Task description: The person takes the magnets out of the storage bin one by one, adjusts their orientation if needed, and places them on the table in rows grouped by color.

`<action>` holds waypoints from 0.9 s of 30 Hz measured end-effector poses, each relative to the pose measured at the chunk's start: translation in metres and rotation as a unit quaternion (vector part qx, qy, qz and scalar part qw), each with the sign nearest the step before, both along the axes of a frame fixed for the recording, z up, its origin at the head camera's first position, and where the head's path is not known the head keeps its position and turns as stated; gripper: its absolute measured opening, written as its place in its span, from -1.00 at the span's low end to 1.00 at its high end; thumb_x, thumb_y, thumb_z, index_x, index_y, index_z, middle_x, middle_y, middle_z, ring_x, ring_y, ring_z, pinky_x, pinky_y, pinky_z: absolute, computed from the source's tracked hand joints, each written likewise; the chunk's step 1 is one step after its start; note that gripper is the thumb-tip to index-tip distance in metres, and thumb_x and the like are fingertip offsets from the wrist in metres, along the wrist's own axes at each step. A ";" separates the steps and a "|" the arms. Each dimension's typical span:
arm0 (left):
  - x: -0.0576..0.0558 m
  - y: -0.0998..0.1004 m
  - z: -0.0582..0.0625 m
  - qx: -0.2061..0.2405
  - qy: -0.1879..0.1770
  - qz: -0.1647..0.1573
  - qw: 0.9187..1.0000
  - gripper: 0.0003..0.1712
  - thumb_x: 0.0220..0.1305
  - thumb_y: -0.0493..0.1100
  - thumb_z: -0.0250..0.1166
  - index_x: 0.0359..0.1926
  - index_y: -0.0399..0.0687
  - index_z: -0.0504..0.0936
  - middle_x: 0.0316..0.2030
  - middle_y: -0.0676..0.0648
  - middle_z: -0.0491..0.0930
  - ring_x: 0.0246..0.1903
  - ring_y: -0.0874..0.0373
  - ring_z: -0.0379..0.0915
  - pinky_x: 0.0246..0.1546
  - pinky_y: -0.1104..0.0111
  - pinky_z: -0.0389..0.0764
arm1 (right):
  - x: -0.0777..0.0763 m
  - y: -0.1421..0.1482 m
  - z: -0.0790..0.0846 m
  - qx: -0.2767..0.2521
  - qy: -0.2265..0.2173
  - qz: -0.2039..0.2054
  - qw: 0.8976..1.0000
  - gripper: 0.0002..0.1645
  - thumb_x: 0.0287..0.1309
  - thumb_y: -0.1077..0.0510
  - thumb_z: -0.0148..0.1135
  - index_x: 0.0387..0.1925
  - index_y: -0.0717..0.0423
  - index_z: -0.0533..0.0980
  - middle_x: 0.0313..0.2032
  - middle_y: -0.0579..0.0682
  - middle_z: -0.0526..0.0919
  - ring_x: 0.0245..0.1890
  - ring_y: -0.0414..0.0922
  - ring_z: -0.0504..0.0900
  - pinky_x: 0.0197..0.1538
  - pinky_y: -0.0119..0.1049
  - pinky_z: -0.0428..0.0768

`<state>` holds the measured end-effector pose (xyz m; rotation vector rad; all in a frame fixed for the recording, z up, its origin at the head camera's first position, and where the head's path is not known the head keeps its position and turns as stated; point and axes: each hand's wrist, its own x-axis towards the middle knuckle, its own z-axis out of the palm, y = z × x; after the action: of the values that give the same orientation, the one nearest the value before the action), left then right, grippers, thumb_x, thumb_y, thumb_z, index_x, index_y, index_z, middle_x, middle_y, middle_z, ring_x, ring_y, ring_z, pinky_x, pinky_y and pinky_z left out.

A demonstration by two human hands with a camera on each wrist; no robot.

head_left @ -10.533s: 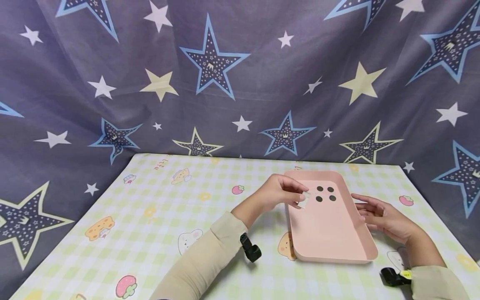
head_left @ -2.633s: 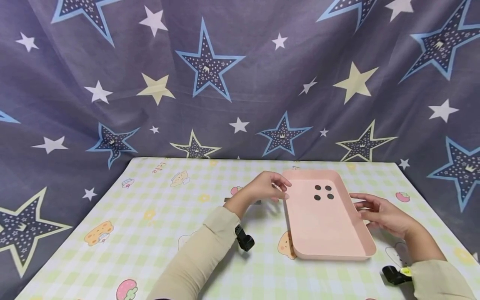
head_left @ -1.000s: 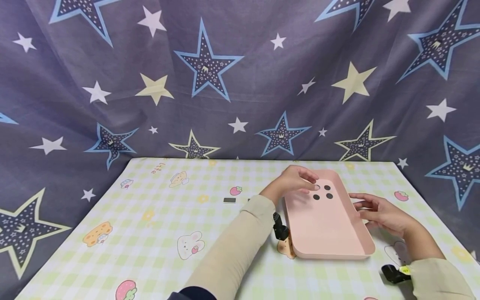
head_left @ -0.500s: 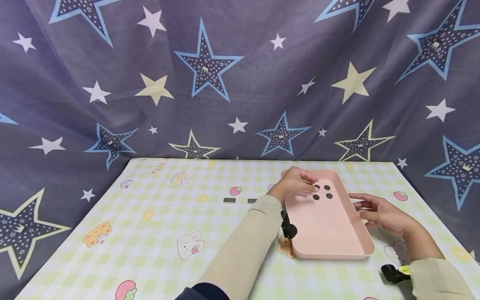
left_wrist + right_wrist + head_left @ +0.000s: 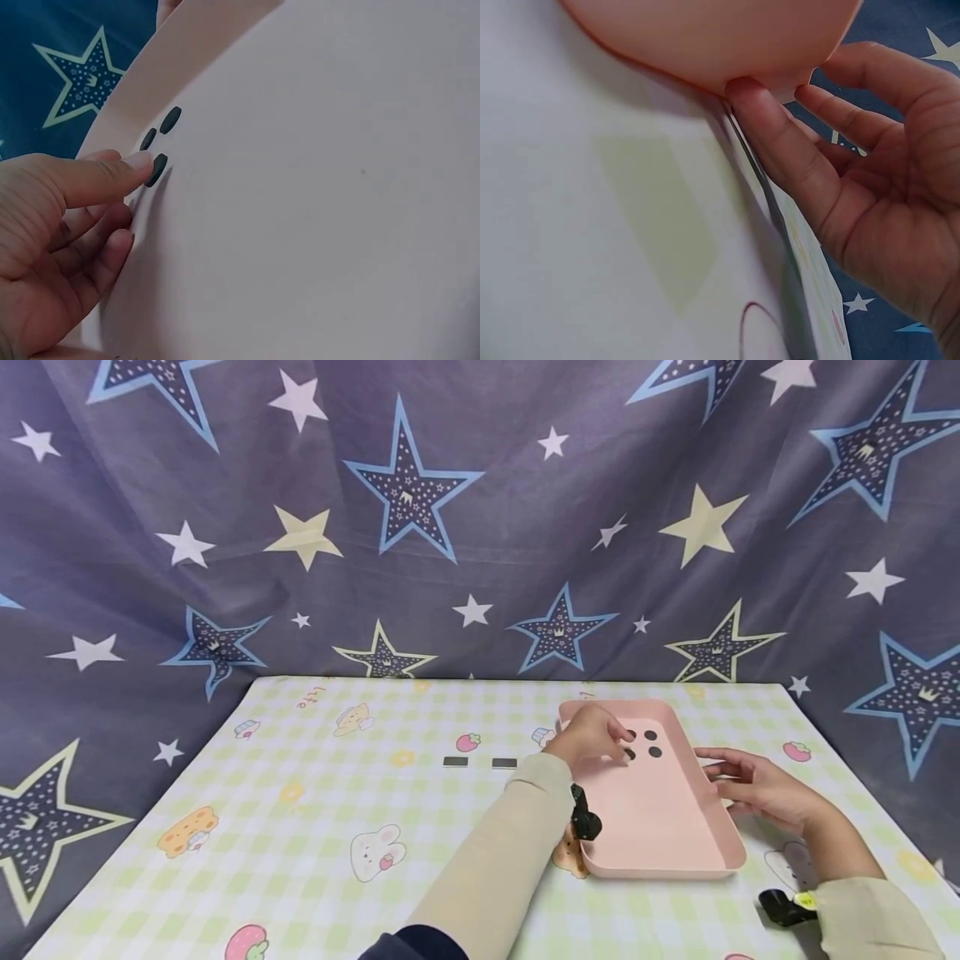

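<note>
A pink rectangular tray [image 5: 660, 827] stands on the right half of the table. Several round black discs [image 5: 651, 735] lie grouped on its floor. My left hand [image 5: 592, 732] reaches over the left wall, thumb and index finger apart in the head view. In the left wrist view, the thumb [image 5: 112, 178] is right at the edge of one black disc [image 5: 156, 171]; the other fingers are loosely bent. My right hand [image 5: 765, 785] is at the tray's right wall, fingers spread and fairly straight. Its thumb [image 5: 769, 127] touches the outside near the base.
Two small dark flat rectangles [image 5: 455, 762] lie side by side left of the tray. The table wears a green-and-white checked cloth [image 5: 300, 860] with cartoon prints. A dark star-patterned curtain [image 5: 480, 527] hangs behind.
At first my left hand held a pale flat piece over the tray; later it was left of the tray near the dark rectangles. Now it is over the discs. My right hand stays put.
</note>
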<state>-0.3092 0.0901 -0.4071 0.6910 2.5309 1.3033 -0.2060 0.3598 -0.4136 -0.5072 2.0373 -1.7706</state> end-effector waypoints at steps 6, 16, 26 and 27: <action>0.001 0.002 -0.002 -0.034 0.021 -0.010 0.999 -0.67 -0.18 -0.34 0.61 -0.27 -0.14 0.80 -0.34 0.05 0.73 -0.41 0.40 0.44 -0.34 0.65 0.47 | 0.000 0.001 -0.001 0.004 0.002 0.004 1.000 -0.42 0.37 0.38 0.02 0.28 -0.20 0.36 0.04 -0.04 0.55 -0.05 -0.11 0.64 -0.14 -0.08 0.68; -0.003 0.002 -0.006 -0.086 0.039 -0.027 0.995 -0.77 -0.08 -0.22 0.59 -0.30 -0.02 0.81 -0.44 0.17 0.69 -0.45 0.37 0.42 -0.33 0.62 0.46 | -0.001 0.001 -0.002 0.009 -0.001 0.001 1.000 -0.42 0.36 0.37 0.04 0.30 -0.15 0.35 0.04 -0.02 0.54 -0.05 -0.10 0.63 -0.12 -0.07 0.67; 0.007 -0.001 0.000 -0.101 0.059 -0.038 0.992 -0.86 0.02 -0.20 0.54 -0.33 -0.08 0.81 -0.45 0.12 0.70 -0.45 0.43 0.37 -0.33 0.69 0.38 | -0.001 0.000 -0.001 0.008 -0.003 0.002 1.000 -0.42 0.36 0.38 0.03 0.32 -0.12 0.34 0.05 -0.04 0.54 -0.04 -0.09 0.63 -0.12 -0.06 0.67; 0.006 0.000 -0.001 -0.098 0.058 -0.041 0.993 -0.86 0.03 -0.20 0.54 -0.33 -0.08 0.81 -0.46 0.12 0.70 -0.46 0.43 0.38 -0.34 0.68 0.38 | 0.000 0.000 -0.001 0.009 -0.003 0.001 1.000 -0.42 0.36 0.38 0.03 0.32 -0.12 0.33 0.05 -0.04 0.54 -0.04 -0.09 0.63 -0.12 -0.07 0.67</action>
<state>-0.3028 0.0896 -0.4079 0.8391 2.6449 0.9992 -0.2065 0.3597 -0.4148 -0.4976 2.0461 -1.7475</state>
